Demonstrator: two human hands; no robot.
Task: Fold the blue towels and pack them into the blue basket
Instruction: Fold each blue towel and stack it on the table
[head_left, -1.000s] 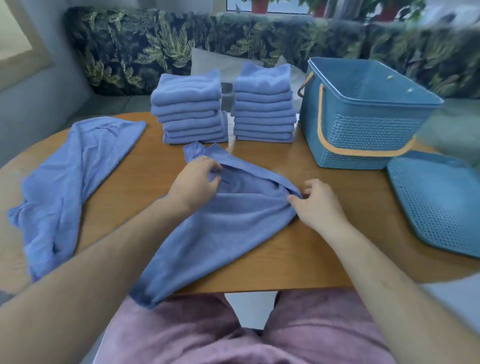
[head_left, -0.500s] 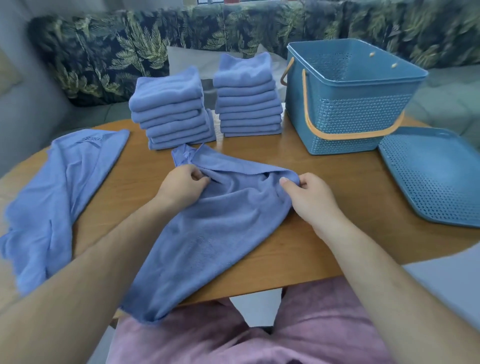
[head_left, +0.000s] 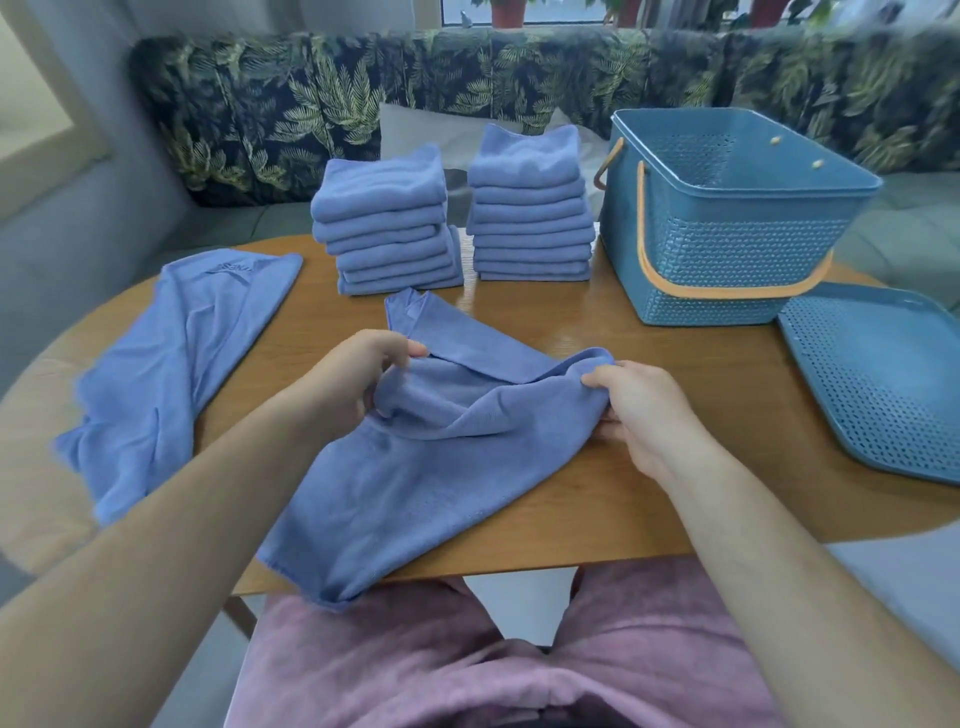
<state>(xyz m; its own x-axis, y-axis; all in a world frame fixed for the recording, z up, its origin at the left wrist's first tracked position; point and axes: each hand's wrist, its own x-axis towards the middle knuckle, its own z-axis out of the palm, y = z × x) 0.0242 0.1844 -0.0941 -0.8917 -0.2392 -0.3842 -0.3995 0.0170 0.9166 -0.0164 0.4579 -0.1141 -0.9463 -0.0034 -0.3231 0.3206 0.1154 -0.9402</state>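
Note:
A rumpled blue towel lies in front of me on the wooden table, its near end hanging over the edge. My left hand pinches its upper left edge and my right hand grips its right edge, both lifting the cloth slightly. Two stacks of folded blue towels stand at the back of the table. A second unfolded towel is spread out at the left. The blue basket with an orange handle stands open at the back right; its inside looks empty.
The basket's perforated blue lid lies flat at the right edge of the table. A sofa with a leaf pattern runs behind the table. My legs in pink trousers are under the near edge.
Both hands have gathered the towel's top edge and raised it off the table; the right hand now grips the fold more fully. The camera view shifted slightly.

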